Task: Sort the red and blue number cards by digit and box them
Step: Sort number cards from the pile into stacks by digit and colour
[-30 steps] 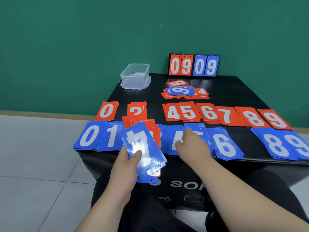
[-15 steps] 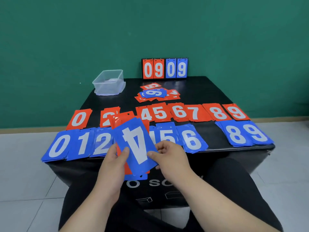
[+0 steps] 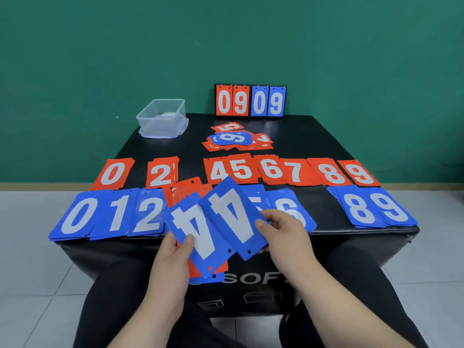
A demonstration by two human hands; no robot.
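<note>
— Both hands hold cards. My right hand (image 3: 283,234) pinches a single blue 4 card (image 3: 233,217) by its edge, thumb on the face. My left hand (image 3: 170,262) grips a mixed stack (image 3: 193,237) of blue and red cards, thumb pressed on the blue 4 on top.

— How do the two 4s sit?

— Side by side, upside down to me, their edges overlapping, both above the near edge of the black table (image 3: 326,136).

— And beyond your hands?

— Just behind them runs a blue row (image 3: 80,217) of piles: 0, 1 and 2 left of my left hand, 5 and 6 partly hidden behind my right, 8 and 9 well off to the right. Farther back is a red row (image 3: 271,170): 0, 2, then 4 through 9. Past that lies an unsorted heap (image 3: 236,140). A clear plastic box (image 3: 162,119) stands to the far left, and a flip scoreboard (image 3: 249,100) reading 0909 is at the far edge.
</note>
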